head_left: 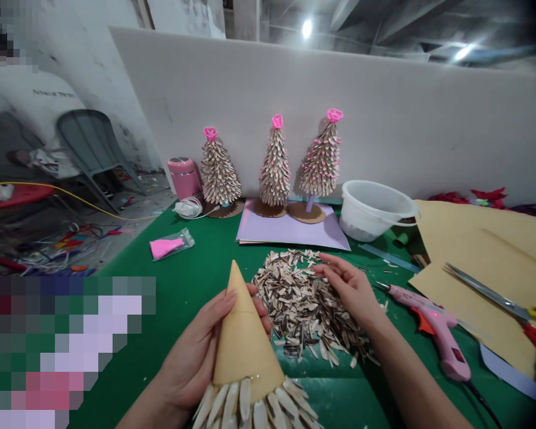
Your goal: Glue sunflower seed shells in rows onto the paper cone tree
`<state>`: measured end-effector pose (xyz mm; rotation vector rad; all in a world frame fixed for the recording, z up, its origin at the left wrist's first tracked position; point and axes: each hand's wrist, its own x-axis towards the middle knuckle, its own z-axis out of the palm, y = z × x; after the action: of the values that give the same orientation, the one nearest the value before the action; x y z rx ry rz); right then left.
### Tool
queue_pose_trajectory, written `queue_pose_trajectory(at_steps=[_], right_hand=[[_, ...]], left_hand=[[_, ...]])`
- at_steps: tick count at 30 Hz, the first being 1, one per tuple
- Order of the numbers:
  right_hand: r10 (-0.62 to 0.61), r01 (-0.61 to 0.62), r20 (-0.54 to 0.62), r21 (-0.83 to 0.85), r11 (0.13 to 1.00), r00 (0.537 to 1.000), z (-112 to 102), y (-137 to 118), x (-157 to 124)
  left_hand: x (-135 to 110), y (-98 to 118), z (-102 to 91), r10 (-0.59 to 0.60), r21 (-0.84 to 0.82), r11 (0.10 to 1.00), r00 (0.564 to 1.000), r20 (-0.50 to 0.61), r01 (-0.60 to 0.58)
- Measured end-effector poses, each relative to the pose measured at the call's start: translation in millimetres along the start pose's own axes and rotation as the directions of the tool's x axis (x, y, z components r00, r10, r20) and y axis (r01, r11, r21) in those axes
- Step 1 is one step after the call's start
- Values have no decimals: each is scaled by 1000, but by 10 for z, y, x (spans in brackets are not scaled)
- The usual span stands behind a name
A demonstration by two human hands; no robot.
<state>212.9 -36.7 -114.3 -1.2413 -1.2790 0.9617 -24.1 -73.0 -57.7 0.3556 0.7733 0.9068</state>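
My left hand (196,351) is wrapped round a tan paper cone (245,339), holding it upright with its tip up. A row of sunflower seed shells (254,408) is stuck round the cone's bottom edge. My right hand (351,286) reaches onto a pile of loose seed shells (301,304) on the green table, fingers curled and pinched at the shells; whether a shell is between them I cannot make out.
A pink glue gun (433,325) lies right of the pile, scissors (495,298) on tan paper (482,238) beyond. Three finished shell trees (274,164) stand at the back on lilac paper, beside a white bucket (375,208) and a pink cup (184,176).
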Motion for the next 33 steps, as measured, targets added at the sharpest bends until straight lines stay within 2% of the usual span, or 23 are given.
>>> queue_pose_trajectory(at_steps=[7,12,15,19,27,30,33], right_hand=[[-76,38,-195,-193,980,978,-72,48,43],[-65,-1,-282,-226,974,957,-137,40,40],[-71,2,-290,-229,973,954,-165,11,32],[-127,64,-275,-228,972,953,-170,-5,37],[-184,139,-204,-214,967,962,-126,170,84],[-201,134,-208,-297,946,957,-118,156,74],[-211,123,-144,-462,878,967,-113,111,67]], left_hand=[[-2,-7,-8,0,0,1000,1000,1,0],[-17,0,-3,4,0,1000,1000,9,-4],[-37,2,-4,-1,-2,1000,1000,15,1],[-48,-1,-10,3,-3,1000,1000,9,-3],[-44,6,2,18,0,1000,1000,2,-18],[-59,12,4,19,-8,1000,1000,14,-19],[-62,16,-2,13,-8,1000,1000,10,-13]])
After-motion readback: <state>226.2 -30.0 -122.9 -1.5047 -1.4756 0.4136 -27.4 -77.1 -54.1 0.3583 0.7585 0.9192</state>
